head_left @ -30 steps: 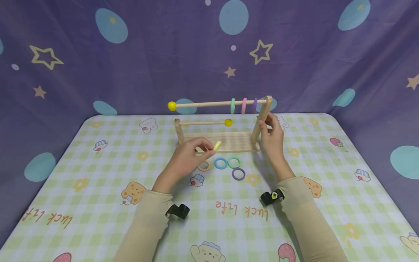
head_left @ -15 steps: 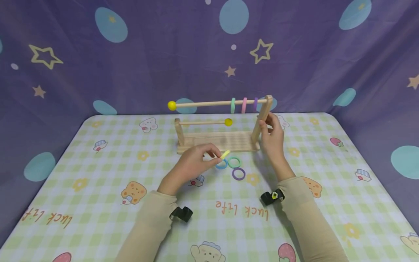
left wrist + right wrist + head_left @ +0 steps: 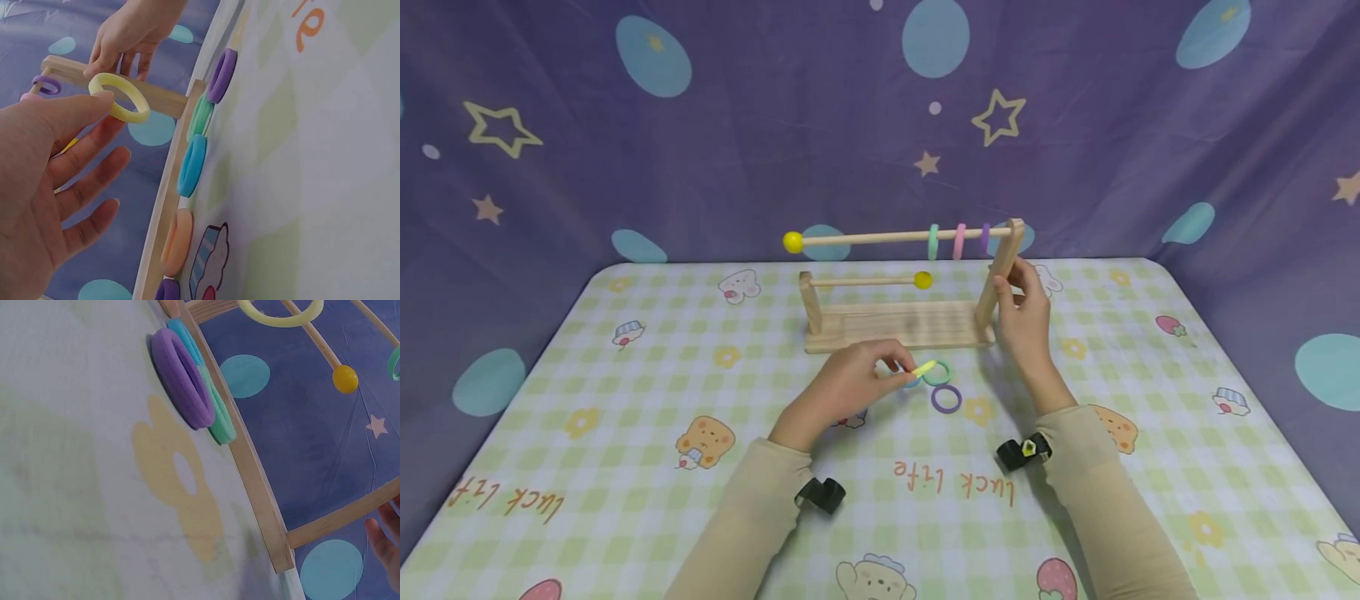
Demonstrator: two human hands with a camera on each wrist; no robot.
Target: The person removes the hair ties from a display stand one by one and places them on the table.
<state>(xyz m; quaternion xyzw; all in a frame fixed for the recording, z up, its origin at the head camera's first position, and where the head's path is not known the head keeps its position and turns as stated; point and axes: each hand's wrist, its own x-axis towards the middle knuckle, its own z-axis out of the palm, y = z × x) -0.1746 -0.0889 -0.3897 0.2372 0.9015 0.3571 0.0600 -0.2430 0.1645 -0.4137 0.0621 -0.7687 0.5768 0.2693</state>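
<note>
Left grip (image 3: 848, 382) pinches a pale yellow ring (image 3: 926, 369), perhaps fabric; right grip (image 3: 1028, 315) clasps a wooden post (image 3: 1003, 267).

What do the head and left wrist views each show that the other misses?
Only the head view: the mint ring on the upper rod and both sleeves.
Only the left wrist view: the orange ring and a cropped purple ring beside it.
Both: the left hand pinching the yellow ring, the right hand gripping the upright, and a blue ring, green ring and another purple ring on the tablecloth.
</note>
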